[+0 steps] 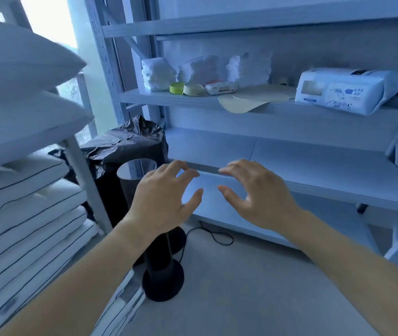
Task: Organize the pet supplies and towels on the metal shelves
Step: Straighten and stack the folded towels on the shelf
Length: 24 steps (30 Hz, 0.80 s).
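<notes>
The folded white towels (159, 73) stand in three loose stacks at the back left of the middle metal shelf (142, 96), and the pet supplies lie in front of them and to their right: a green bowl (177, 88) touching a beige bowl (193, 89), a small flat packet (221, 88), some round beige mats (253, 98) and a large white pad pack (343, 89). The likeliest mishap lies with the mats, whose front edge hangs over the shelf lip, so a sleeve or wrist passing upward could drag them off. The towel stacks look soft and uneven, and pulling one by a lower fold would probably topple the rest onto the bowls. Both hands hover low, in front of the bare lower shelf (314, 166), well below all of this; the left hand (164, 197) and the right hand (258, 197) are spread with fingers loosely bent and hold nothing. Further out, a black stand (161, 275) with a trailing cord (217, 236) sits on the floor just left of the shelving, beside a black bin bag (130, 141), and a step toward the towels could catch that cord or knock the stand.
</notes>
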Motion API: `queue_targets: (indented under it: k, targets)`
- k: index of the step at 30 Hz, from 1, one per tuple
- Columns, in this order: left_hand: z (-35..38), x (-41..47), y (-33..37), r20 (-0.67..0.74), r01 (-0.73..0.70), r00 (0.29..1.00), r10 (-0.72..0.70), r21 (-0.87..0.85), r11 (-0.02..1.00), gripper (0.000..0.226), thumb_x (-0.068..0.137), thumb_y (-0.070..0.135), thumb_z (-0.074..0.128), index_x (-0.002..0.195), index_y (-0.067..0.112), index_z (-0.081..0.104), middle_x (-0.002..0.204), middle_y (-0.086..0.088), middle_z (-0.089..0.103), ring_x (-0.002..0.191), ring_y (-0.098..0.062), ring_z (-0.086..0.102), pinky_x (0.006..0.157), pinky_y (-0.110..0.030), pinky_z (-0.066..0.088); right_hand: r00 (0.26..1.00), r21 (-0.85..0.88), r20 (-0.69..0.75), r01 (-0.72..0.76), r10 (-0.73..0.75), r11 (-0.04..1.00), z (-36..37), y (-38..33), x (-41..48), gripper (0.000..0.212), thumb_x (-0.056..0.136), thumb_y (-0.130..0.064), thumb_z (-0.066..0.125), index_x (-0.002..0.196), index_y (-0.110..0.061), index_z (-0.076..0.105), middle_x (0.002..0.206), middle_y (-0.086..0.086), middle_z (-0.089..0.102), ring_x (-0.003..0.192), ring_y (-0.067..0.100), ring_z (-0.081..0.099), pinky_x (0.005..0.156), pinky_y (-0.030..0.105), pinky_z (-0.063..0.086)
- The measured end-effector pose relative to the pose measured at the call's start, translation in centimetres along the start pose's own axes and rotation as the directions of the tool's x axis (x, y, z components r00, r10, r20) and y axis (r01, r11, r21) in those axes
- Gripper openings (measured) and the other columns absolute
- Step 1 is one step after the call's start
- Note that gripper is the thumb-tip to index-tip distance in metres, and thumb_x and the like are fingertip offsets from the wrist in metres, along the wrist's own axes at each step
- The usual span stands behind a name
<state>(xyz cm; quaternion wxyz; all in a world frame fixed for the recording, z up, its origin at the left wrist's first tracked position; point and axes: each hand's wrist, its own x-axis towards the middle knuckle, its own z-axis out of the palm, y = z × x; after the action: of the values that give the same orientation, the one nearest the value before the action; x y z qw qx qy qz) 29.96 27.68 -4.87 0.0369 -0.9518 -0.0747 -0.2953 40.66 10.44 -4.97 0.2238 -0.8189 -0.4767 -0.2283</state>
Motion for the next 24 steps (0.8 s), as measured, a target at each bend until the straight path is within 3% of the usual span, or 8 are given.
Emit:
queue_targets:
  k: [6, 11, 16, 24]
  targets:
    - [6.7, 12.8, 3.9, 0.051, -0.094, 0.994, 0.097, -0.052, 0.994, 0.051, 0.084, 0.056, 0.032, 0.116, 0.028, 0.060, 0.107, 0.009, 0.061, 0.090, -0.016, 0.062, 0.072, -0.028, 0.045, 0.996, -0.067, -0.043, -0.084, 0.081, 0.994, -0.4, 11.8, 4.5, 0.048, 0.086, -0.051, 0.038, 0.111, -0.019, 0.064, 0.106, -0.005, 0.064, 0.094, 0.019, 0.062, 0.071, 0.027, 0.046]
    - [11.4, 19.4, 5.3, 0.095, -0.141, 0.984, 0.150, -0.089, 0.986, 0.044, 0.089, 0.051, 0.044, 0.126, 0.029, 0.052, 0.116, 0.011, 0.058, 0.097, -0.015, 0.058, 0.072, -0.022, 0.033, 0.989, -0.050, 0.000, -0.147, 0.147, 0.988, 0.4, 18.8, 7.4, 0.050, 0.086, -0.053, 0.036, 0.115, -0.021, 0.061, 0.112, -0.007, 0.061, 0.100, 0.018, 0.059, 0.076, 0.032, 0.050]
    - [14.6, 23.7, 4.4, 0.062, -0.123, 0.990, 0.129, -0.097, 0.988, 0.054, 0.083, 0.057, 0.028, 0.118, 0.029, 0.058, 0.106, 0.011, 0.062, 0.085, -0.013, 0.062, 0.067, -0.022, 0.034, 0.990, -0.015, 0.036, -0.136, 0.136, 0.991, 2.6, 23.0, 11.0, 0.046, 0.088, -0.054, 0.038, 0.118, -0.025, 0.059, 0.115, -0.012, 0.058, 0.104, 0.012, 0.056, 0.076, 0.029, 0.048]
    - [19.9, 30.1, 0.5, 0.063, -0.086, 0.994, 0.092, -0.093, 0.992, 0.050, 0.084, 0.056, 0.032, 0.116, 0.028, 0.059, 0.104, 0.011, 0.063, 0.082, -0.013, 0.063, 0.063, -0.021, 0.035, 0.995, 0.025, 0.057, -0.088, 0.087, 0.996, 7.6, 27.6, 18.4, 0.050, 0.086, -0.055, 0.033, 0.116, -0.026, 0.060, 0.114, -0.013, 0.059, 0.103, 0.009, 0.057, 0.072, 0.026, 0.047]
